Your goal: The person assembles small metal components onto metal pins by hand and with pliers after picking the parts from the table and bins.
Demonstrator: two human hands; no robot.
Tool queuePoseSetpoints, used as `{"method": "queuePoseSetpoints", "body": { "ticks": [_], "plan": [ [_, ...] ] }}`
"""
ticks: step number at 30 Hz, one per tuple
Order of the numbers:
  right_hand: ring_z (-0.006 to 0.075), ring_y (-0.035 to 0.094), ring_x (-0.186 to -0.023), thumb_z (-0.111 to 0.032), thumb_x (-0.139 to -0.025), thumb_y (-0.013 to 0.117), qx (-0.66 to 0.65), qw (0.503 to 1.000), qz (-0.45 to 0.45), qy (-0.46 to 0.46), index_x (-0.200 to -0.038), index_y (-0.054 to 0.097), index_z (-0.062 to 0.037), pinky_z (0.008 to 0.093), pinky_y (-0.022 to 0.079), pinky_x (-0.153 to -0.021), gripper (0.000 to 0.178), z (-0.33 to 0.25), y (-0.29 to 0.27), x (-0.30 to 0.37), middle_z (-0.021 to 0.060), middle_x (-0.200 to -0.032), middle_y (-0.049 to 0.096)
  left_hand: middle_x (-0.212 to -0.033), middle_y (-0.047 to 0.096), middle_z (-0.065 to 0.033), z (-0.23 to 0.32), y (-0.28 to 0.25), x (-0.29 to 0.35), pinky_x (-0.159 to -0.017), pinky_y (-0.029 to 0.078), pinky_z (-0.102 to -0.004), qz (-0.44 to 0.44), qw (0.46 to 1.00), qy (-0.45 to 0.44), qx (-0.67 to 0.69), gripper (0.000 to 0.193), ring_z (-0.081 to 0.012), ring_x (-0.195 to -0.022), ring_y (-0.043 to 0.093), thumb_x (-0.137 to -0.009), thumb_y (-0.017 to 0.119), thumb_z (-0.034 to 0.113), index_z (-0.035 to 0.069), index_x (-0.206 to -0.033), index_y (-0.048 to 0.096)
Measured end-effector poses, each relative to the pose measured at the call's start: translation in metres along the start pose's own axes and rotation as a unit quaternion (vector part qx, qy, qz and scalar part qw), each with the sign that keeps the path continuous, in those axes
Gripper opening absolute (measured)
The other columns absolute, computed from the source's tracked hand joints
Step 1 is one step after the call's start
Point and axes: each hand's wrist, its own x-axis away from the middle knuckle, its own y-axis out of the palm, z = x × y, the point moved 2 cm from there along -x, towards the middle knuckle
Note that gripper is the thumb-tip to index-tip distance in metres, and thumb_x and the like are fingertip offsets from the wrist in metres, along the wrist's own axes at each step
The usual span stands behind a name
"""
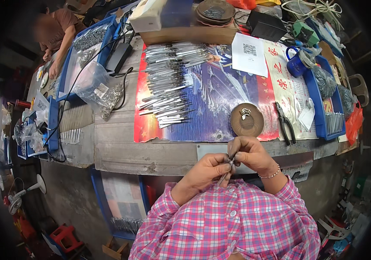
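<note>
Close to my chest, just off the table's front edge, my two hands meet over a slim metal rod (223, 178). My left hand (211, 168) pinches it between thumb and fingertips. Fingers of my right hand (251, 155) are closed at its upper end; any small part there is too hidden to make out. Right beyond my hands sits a round brown bowl (247, 131) holding several small silver pieces (245, 113). A long pile of slim silver rods with dark thin ends (164, 82) lies farther left on a colourful poster sheet (213, 117).
Dark-handled pliers (286, 125) lie right of the bowl. Blue trays (320, 113) stand at both sides, with a blue mug (299, 63) at right. Plastic bags of metal parts (103, 93) and black cables lie left. Another person (62, 32) sits at far left.
</note>
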Motion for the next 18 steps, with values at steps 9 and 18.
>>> {"method": "queuePoseSetpoints", "body": {
  "ticks": [9, 18],
  "plan": [
    [0.0056, 0.048, -0.065, -0.010, -0.085, 0.058, 0.259, 0.941, 0.203, -0.079, -0.079, 0.049, -0.0010, 0.0206, 0.040, -0.057, 0.014, 0.012, 0.008, -0.001, 0.0001, -0.073, 0.051, -0.072, 0.059, -0.0041, 0.006, 0.005, -0.005, -0.052, 0.047, -0.0261, 0.227, 0.666, 0.324, -0.633, 0.015, -0.0143, -0.056, 0.058, -0.089, 0.054, 0.014, 0.000, -0.090, 0.056],
    [0.0055, 0.049, -0.062, -0.011, -0.085, 0.058, 0.287, 0.944, 0.160, -0.037, -0.077, 0.049, 0.0001, 0.0221, 0.039, -0.052, 0.016, 0.005, 0.008, 0.000, 0.0015, -0.068, 0.052, -0.070, 0.058, -0.0131, 0.007, 0.009, -0.009, -0.050, 0.044, -0.0320, 0.202, 0.765, 0.266, -0.551, 0.011, -0.0255, -0.056, 0.058, -0.085, 0.057, 0.010, -0.002, -0.088, 0.057]
  ]
}}
